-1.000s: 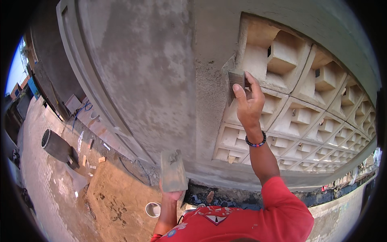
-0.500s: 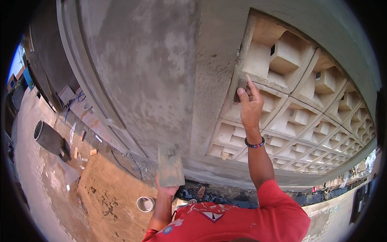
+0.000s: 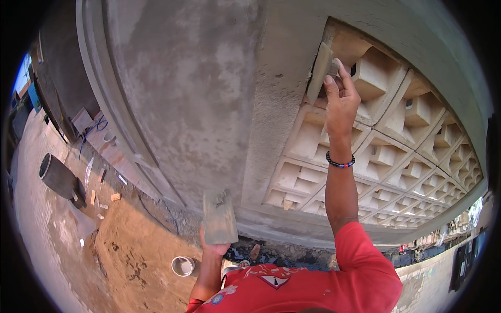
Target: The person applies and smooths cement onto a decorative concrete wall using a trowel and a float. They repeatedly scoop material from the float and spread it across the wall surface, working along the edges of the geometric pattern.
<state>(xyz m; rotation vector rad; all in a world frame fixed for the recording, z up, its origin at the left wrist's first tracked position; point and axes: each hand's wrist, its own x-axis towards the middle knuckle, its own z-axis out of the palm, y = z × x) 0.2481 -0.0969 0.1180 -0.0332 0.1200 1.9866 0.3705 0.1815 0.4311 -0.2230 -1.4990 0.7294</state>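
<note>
While the left hand (image 3: 215, 249) grips a board (image 3: 219, 221), the right hand (image 3: 342, 101) pinches a float (image 3: 319, 75) — just left of its fingertips.

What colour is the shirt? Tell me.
The shirt is red, best seen in the head view.

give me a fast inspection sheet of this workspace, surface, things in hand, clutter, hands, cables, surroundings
surface: grey wall, patchy in tone, beside a cream openwork block panel
things in hand: flat tool at the panel's upper left edge; board bearing a small grey lump
clutter: sand heap, pale bucket, dark cylindrical container, scattered scraps
hands: right hand pinches the flat tool's grip; left hand holds the board, fingers partly hidden
cables: blue cord or hose at far left, cannot tell which
surroundings: paved ground at left; dark, wet-looking strip along the wall's foot
</note>
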